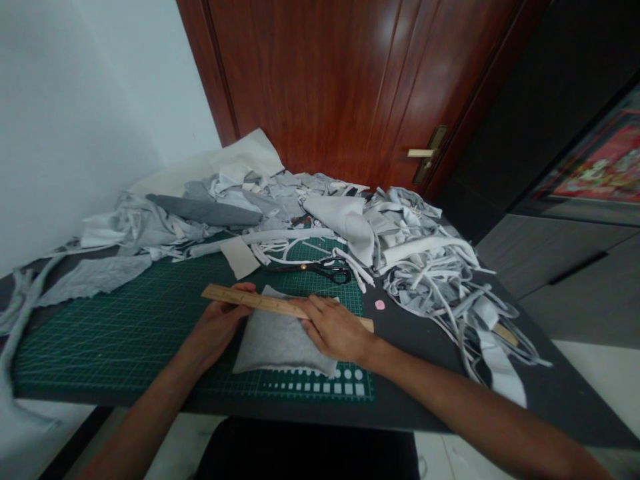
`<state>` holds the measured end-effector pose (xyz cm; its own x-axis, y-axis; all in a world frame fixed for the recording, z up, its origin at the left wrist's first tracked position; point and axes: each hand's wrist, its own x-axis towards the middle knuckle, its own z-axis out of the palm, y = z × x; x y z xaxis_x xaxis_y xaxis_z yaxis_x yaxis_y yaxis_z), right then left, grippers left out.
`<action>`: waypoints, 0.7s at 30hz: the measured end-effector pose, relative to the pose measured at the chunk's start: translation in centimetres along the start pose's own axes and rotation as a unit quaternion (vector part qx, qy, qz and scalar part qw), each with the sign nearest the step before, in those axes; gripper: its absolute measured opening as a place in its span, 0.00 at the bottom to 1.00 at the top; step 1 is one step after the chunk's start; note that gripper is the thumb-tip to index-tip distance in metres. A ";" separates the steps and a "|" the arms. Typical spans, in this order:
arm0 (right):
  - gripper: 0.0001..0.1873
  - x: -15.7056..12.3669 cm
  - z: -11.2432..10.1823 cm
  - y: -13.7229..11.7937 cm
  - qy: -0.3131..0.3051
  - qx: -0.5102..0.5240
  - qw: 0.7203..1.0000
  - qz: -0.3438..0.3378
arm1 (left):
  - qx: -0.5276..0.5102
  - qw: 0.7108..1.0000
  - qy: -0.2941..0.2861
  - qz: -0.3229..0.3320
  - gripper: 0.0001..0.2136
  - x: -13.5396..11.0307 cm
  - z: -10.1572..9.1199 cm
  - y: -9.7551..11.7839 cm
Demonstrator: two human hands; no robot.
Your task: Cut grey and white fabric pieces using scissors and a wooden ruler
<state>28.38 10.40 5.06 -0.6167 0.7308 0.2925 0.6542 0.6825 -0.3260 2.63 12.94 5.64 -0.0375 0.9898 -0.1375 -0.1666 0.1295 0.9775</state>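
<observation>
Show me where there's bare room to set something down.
Widest: the left part of the green cutting mat, between the fabric scraps behind it and the left hand. Smaller: dark tabletop between the mat's right edge and the scrap heap, around a pink piece. Crowded: the back, piled with scraps, and the middle, with scissors, ruler and grey cloth.

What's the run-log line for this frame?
left hand: holding wooden ruler | right hand: on ruler, over gray fabric | black-handled scissors: beyond fabric, on green cutting mat

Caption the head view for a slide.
Left hand and right hand steady a wooden ruler across grey fabric on a green cutting mat, scissors and scraps beyond.
</observation>
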 end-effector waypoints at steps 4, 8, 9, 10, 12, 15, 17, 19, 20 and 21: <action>0.25 0.0 0.1 0.1 0.001 0.004 1.000 -0.002 | -0.004 0.999 -0.034 -0.032 0.34 -0.2 0.2 0.4; 0.25 0.0 0.1 0.1 0.003 0.007 1.000 -0.001 | -0.023 0.997 -0.049 -0.053 0.35 -0.1 0.0 0.3; 0.25 0.0 0.2 0.1 0.003 0.006 1.000 0.000 | -0.022 0.997 -0.050 -0.054 0.34 -0.1 0.0 0.2; 0.25 0.1 0.2 0.1 0.003 0.005 1.000 0.000 | -0.020 0.997 -0.051 -0.054 0.33 -0.1 0.0 0.2; 0.25 0.1 0.2 0.1 0.002 0.003 1.000 0.001 | -0.019 0.997 -0.054 -0.054 0.31 -0.1 0.1 0.3; 0.24 0.1 0.0 0.1 -0.001 0.002 1.000 0.001 | -0.037 0.997 -0.051 -0.054 0.27 -0.1 0.3 0.4; 0.23 0.0 -0.1 0.0 -0.003 0.004 1.000 -0.002 | -0.047 0.997 -0.024 -0.053 0.23 -0.1 0.4 0.5; 0.23 0.0 -0.3 -0.1 -0.004 0.006 1.000 -0.001 | -0.050 0.997 0.015 -0.048 0.21 0.0 0.5 0.7; 0.23 -0.1 -0.4 -0.1 -0.004 0.005 1.000 0.002 | -0.051 0.997 0.035 -0.044 0.20 0.0 0.6 0.8; 0.22 -0.1 -0.4 -0.2 -0.005 0.004 1.000 0.006 | -0.053 0.996 0.054 -0.039 0.19 0.1 0.7 0.9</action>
<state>28.52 10.22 5.47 -0.6131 0.7386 0.2804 0.6577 0.6738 -0.3369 3.12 13.15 6.66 -0.1255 0.9639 -0.2347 -0.2767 0.1932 0.9413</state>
